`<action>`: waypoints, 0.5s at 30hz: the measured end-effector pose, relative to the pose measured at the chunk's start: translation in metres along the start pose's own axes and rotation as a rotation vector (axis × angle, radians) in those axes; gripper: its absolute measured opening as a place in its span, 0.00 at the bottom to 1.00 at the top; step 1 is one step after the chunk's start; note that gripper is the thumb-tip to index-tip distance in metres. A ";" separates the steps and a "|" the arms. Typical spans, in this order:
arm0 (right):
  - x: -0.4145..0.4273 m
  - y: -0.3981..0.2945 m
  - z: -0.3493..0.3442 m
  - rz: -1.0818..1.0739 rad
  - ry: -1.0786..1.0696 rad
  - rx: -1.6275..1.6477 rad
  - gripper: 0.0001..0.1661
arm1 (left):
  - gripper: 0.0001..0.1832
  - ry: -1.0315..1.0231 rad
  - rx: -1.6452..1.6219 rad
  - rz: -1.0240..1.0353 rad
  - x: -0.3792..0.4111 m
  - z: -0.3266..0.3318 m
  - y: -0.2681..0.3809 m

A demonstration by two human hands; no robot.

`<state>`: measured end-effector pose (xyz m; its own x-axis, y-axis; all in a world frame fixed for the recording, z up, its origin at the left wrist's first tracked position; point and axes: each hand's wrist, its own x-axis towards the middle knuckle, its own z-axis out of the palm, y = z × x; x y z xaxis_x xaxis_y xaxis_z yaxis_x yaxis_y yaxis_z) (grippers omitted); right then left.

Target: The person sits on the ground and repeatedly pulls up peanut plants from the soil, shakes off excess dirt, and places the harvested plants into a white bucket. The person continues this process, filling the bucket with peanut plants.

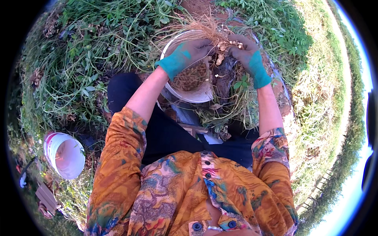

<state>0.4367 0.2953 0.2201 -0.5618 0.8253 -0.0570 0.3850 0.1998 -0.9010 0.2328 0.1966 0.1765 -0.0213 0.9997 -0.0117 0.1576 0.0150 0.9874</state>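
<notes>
Both of my hands wear dark-palmed work gloves with green cuffs. Over the rim of a white bucket (193,96), my left hand (193,51) grips the root end of a pulled peanut plant (217,35). Across from it, my right hand (246,51) has its fingers closed at the same root clump, beside several pale peanut pods (221,48). Thin brown roots fan out up and to the left over the bucket. Inside the bucket lies a heap of peanuts (190,78), partly hidden by my left wrist.
A second white bucket (69,159) stands tilted at the left. Uprooted peanut plants (68,70) are heaped at the left, with more green plants (274,32) at the upper right. Dark plastic film (224,78) and stems lie beside the near bucket. A small wooden piece (192,129) sits between my legs.
</notes>
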 end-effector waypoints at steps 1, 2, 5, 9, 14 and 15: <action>-0.002 0.001 -0.001 -0.006 -0.021 0.025 0.21 | 0.16 -0.011 0.176 0.034 0.002 0.001 -0.005; -0.003 0.001 -0.001 -0.013 -0.042 0.049 0.21 | 0.17 -0.022 0.352 0.069 0.006 0.000 -0.016; -0.004 0.000 0.002 -0.057 -0.037 0.039 0.21 | 0.24 -0.102 0.451 -0.004 0.019 -0.002 -0.058; -0.011 -0.002 -0.006 0.011 -0.033 0.198 0.21 | 0.37 -0.146 0.334 -0.028 0.019 0.008 -0.053; -0.015 -0.020 -0.011 0.061 -0.043 0.229 0.22 | 0.34 -0.158 0.047 -0.178 0.017 0.021 -0.053; -0.015 -0.023 -0.011 0.066 -0.044 0.206 0.23 | 0.31 -0.123 0.019 -0.111 0.021 0.022 -0.055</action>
<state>0.4442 0.2844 0.2463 -0.5734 0.8083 -0.1338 0.2666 0.0297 -0.9633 0.2456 0.2175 0.1180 0.0813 0.9866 -0.1411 0.1798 0.1248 0.9758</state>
